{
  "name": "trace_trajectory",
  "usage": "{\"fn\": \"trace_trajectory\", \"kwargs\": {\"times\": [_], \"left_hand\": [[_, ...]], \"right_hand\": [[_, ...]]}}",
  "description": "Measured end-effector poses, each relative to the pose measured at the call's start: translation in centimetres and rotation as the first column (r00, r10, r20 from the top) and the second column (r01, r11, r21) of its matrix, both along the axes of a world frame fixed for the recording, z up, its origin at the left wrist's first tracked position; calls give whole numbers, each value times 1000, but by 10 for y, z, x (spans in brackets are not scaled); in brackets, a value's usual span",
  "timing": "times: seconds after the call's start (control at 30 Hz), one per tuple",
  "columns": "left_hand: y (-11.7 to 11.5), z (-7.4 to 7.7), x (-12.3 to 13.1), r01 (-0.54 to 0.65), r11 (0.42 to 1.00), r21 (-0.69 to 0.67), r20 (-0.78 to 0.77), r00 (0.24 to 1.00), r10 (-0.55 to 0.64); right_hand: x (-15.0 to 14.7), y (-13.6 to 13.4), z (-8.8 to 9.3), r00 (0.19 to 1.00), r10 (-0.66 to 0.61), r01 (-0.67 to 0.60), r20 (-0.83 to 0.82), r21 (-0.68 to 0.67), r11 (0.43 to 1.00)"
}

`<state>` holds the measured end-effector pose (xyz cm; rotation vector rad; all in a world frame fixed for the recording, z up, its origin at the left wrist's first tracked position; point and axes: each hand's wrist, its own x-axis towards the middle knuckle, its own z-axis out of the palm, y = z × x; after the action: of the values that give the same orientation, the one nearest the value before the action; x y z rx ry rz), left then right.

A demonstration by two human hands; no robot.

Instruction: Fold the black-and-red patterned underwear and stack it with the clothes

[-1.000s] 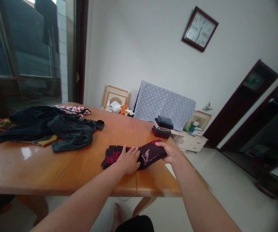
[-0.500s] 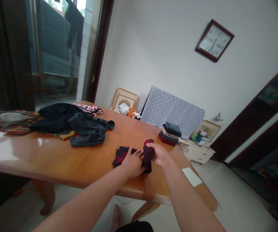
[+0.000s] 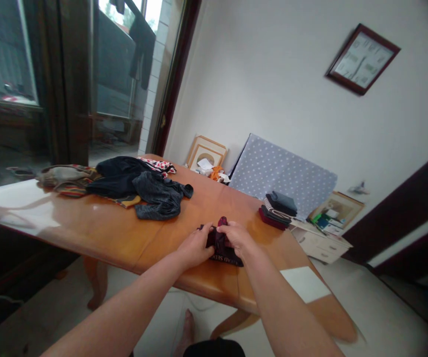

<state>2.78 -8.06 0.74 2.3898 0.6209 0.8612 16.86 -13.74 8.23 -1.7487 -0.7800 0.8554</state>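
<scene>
A dark garment (image 3: 223, 254) with dark red parts and some pale lettering lies bunched near the table's front edge. My left hand (image 3: 198, 244) pinches its left side, fingers closed on the cloth. On the other side, my right hand (image 3: 236, 237) grips a raised dark red fold between thumb and fingers. The two hands are close together, with cloth between them. Part of the garment is hidden behind the fingers.
Loose clothes (image 3: 158, 191) lie in a heap on the left of the wooden table (image 3: 125, 235). A folded stack (image 3: 278, 210) stands at the back right. A pale sheet (image 3: 305, 284) lies near the right corner. White drawers (image 3: 321, 245) stand beyond.
My left hand has gone from lying spread on the cloth to pinching it. The raised cloth in my right hand has come down and left, and lettering now shows. The view has turned left.
</scene>
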Motion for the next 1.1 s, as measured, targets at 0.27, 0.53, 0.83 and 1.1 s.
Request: {"fn": "trace_trajectory", "kwargs": {"times": [0.27, 0.53, 0.83, 1.1], "left_hand": [[9, -7, -1, 38, 987, -157, 94, 995, -23], [23, -4, 5, -20, 877, -480, 390, 891, 234], [18, 13, -5, -178, 954, -242, 285, 927, 245], [-17, 64, 27, -137, 979, 152, 271, 958, 92]], "right_hand": [[-10, 2, -6, 998, 52, -49, 40, -54, 997], [-17, -2, -3, 999, 43, -44, -16, -93, 995], [42, -35, 6, 958, -186, 241, -219, 263, 934], [68, -75, -37, 928, -344, 371, -139, 292, 882]]}}
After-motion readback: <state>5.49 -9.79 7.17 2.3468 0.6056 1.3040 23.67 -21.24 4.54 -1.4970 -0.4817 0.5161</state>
